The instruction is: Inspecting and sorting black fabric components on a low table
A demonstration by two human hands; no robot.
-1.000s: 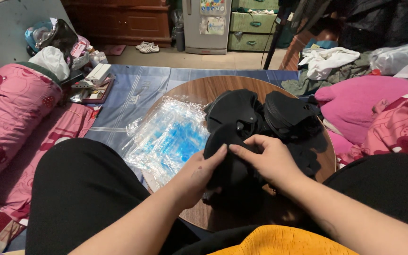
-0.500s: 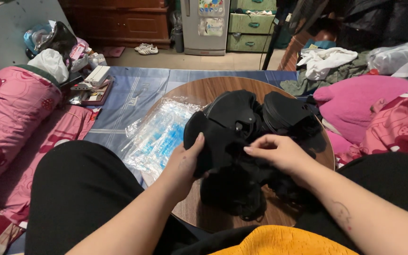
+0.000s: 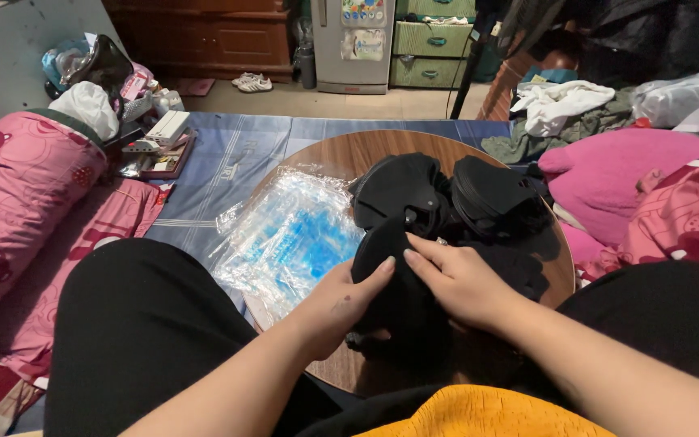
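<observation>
On your left, a clear plastic bag (image 3: 289, 239) with blue contents lies on the round wooden desk (image 3: 341, 154). Your left hand (image 3: 340, 303) grips the black fabric piece (image 3: 402, 299) at the near edge; your right hand (image 3: 463, 279) presses on it, fingers curled, before two black pads (image 3: 446, 194)

Single head view, looks steeply down and forward over lap onto round table (image 3: 341, 158), close; room floor beyond.
</observation>
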